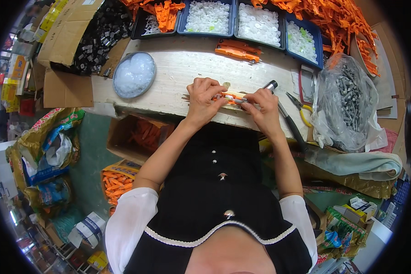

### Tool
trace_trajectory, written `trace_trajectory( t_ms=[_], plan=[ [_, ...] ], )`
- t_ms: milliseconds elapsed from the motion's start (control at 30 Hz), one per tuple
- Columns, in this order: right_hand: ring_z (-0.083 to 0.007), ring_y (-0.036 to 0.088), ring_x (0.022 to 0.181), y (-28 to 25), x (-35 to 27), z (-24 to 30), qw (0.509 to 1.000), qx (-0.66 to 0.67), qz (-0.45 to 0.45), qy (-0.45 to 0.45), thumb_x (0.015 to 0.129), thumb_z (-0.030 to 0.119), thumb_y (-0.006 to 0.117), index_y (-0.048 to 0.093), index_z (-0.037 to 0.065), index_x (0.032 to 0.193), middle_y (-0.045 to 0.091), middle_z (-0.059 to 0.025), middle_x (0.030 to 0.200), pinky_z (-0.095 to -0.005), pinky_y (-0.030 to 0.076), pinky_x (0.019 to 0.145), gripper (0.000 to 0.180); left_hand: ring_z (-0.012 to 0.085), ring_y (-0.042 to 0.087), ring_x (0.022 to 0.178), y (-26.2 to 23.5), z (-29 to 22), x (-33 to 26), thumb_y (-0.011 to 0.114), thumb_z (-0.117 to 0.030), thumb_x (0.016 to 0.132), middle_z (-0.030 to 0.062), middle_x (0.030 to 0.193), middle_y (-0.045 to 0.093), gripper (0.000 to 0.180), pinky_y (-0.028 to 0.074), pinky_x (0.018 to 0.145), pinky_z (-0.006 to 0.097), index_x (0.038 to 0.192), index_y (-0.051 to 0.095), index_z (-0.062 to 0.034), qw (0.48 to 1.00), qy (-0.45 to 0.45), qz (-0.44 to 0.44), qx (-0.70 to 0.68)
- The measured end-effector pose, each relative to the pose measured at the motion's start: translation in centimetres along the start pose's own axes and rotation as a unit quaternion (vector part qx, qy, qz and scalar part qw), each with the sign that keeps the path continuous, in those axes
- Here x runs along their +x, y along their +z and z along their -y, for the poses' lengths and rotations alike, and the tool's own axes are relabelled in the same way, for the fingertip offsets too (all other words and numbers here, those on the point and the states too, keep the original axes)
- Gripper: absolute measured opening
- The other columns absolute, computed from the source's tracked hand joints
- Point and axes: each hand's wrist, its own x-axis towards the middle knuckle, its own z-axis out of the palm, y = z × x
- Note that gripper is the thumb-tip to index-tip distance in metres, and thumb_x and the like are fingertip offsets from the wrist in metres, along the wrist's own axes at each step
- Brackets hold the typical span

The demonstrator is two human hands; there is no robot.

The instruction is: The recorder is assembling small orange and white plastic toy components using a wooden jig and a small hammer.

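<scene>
Both hands meet at the near edge of the white worktable [169,68]. Between them lies an orange plastic housing [233,99] with a pale strip along it and small parts in it that I cannot make out. My left hand [204,101] grips its left end with thumb and fingers. At the other end, my right hand [263,109] pinches what looks like a small grey metal piece against the housing. Fingers hide much of the work. Beyond the hands, several similar orange pieces [238,50] lie side by side. A hammer [290,123] rests just right of my right hand.
Trays of small white plastic parts [259,25] line the back, with orange housings [324,13] heaped behind. Yellow-handled pliers [303,109] and a clear bag of grey metal pieces [349,96] lie right. A round dish [134,75] and a carton of black parts [68,34] stand left.
</scene>
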Motion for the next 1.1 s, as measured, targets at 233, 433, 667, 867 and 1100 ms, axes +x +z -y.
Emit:
trace_trajectory(
  t_ms=[233,433,667,867,1100],
  plan=[
    [-0.0177,0.049,0.079,-0.1,-0.2,-0.2,0.999,-0.024,-0.016,-0.041,0.068,0.007,0.065,0.062,0.010,0.089,0.056,-0.0004,0.079,-0.0326,0.030,0.070,0.021,0.0155,0.043,0.093,0.0,0.1,0.0,0.071,-0.015,0.066,-0.0057,0.087,0.055,0.011,0.025,0.080,0.033,0.076,0.067,-0.0162,0.999,0.047,-0.006,0.011],
    [-0.0184,0.049,0.082,-0.4,-0.2,-0.6,0.980,-0.134,-0.010,-0.145,0.063,0.000,0.060,0.062,0.014,0.093,0.056,0.0006,0.088,-0.0339,0.032,0.074,0.033,0.0155,0.044,0.093,-0.1,0.4,0.4,0.070,-0.012,0.065,-0.0070,0.086,0.055,0.011,0.025,0.079,0.033,0.073,0.065,-0.0178,0.998,0.054,0.008,0.020],
    [-0.0192,0.049,0.085,-1.2,0.2,-1.3,0.976,-0.123,0.032,-0.175,0.062,-0.001,0.059,0.063,0.017,0.091,0.056,0.0023,0.091,-0.0349,0.032,0.076,0.034,0.0161,0.044,0.093,0.0,-0.1,0.6,0.069,-0.011,0.066,-0.0054,0.086,0.054,0.012,0.025,0.077,0.033,0.075,0.066,-0.0176,0.997,0.061,0.013,0.034],
    [-0.0206,0.048,0.091,-3.6,3.1,-2.7,0.984,-0.070,0.122,-0.106,0.069,0.012,0.066,0.062,0.014,0.095,0.055,-0.0014,0.093,-0.0354,0.032,0.076,0.027,0.0183,0.045,0.089,0.0,0.2,0.1,0.069,-0.011,0.066,-0.0021,0.087,0.055,0.010,0.027,0.078,0.034,0.075,0.065,-0.0161,0.997,0.069,0.016,0.035],
    [-0.0241,0.053,0.089,-7.2,13.4,-10.9,0.975,-0.199,-0.100,-0.020,0.070,0.014,0.065,0.060,0.011,0.092,0.057,-0.0044,0.091,-0.0398,0.037,0.069,0.022,0.0197,0.045,0.088,-0.3,-0.4,0.6,0.069,-0.012,0.068,-0.0006,0.084,0.054,0.007,0.026,0.079,0.035,0.070,0.063,-0.0141,0.998,0.066,0.017,0.009]
  ],
)
